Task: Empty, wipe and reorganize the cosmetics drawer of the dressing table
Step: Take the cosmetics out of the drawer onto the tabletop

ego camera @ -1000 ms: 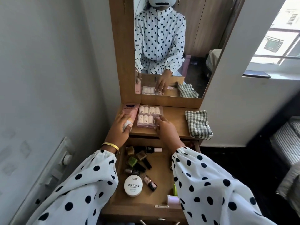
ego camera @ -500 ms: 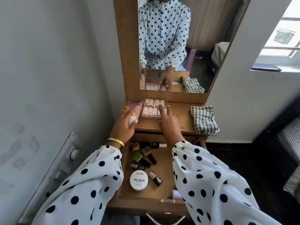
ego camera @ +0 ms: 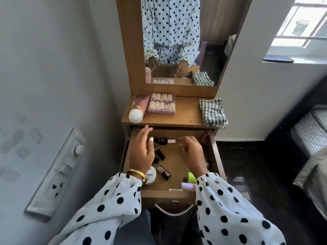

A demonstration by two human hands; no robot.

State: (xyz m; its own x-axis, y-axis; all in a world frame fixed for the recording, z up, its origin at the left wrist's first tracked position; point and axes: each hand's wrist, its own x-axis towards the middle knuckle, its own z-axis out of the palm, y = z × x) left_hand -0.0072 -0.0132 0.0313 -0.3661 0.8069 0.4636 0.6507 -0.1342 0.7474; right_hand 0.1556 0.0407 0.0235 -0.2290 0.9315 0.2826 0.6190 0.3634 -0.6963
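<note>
Tube (ego camera: pixel 136 108) and nail box (ego camera: pixel 161 103) lie on tabletop (ego camera: pixel 187 113); bottles (ego camera: pixel 163 172) remain in drawer (ego camera: pixel 174 193). Both hands, left (ego camera: pixel 141 152) and right (ego camera: pixel 192 152), hover released, at 12 o'clock.

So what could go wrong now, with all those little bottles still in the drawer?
Maybe two things. The left hand hangs over a crowd of small nail polish bottles, so reaching for one might knock the others over or roll them around. Also, the pink tube lies with its white cap right at the front edge of the tabletop, above the open drawer, so a bump from an arm could push it off.
</note>
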